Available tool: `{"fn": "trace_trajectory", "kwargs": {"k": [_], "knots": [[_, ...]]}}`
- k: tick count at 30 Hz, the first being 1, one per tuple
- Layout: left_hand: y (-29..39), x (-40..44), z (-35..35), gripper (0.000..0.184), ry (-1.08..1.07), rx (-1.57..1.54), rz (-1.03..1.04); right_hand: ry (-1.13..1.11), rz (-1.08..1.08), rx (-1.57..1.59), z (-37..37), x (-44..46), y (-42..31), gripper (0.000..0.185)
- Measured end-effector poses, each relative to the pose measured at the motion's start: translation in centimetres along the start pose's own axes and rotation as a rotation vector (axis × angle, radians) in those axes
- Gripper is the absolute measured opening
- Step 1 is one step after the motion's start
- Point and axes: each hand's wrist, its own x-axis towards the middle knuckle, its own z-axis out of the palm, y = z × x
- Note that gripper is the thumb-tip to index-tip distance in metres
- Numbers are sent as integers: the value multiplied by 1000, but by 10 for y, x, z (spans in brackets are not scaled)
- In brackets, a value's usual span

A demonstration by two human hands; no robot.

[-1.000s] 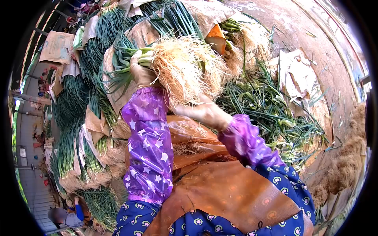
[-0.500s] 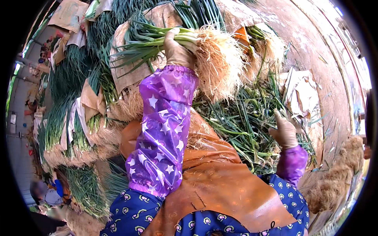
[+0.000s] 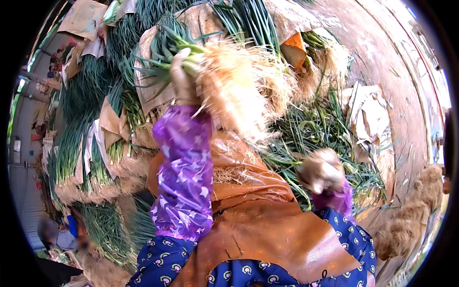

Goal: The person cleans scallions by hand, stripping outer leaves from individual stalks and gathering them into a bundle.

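Note:
My gloved left hand (image 3: 182,80) is wrapped round a bunch of spring onions (image 3: 232,83). The green tops point left, and the thick tan roots hang to the right, smeared by motion. My right hand (image 3: 321,171), also gloved, hovers over the near side of a heap of loose green leaves (image 3: 311,134). It is too blurred to show how its fingers lie, or whether anything is in them. An orange-brown apron (image 3: 267,229) covers my lap, with loose root strands on it.
Wrapped bundles of spring onions (image 3: 76,158) line the left side and the back. Crumpled paper (image 3: 367,115) lies right of the leaf heap. A pile of cut roots (image 3: 406,215) is at the far right. Another person (image 3: 64,239) is at the lower left.
My left hand has swung left and slightly down with the spring onions, and their roots now blur. My right hand has drawn in towards my lap from the right; its fingers were spread before.

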Motion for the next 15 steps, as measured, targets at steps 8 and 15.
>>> {"fn": "trace_trajectory", "kwargs": {"k": [8,15], "knots": [[25,-112,18,37,142,118,-197,88,260,-908,16,53,49,86],[33,-201,30,77,13,150,-265,-98,118,-1225,24,111,104,10]]}}
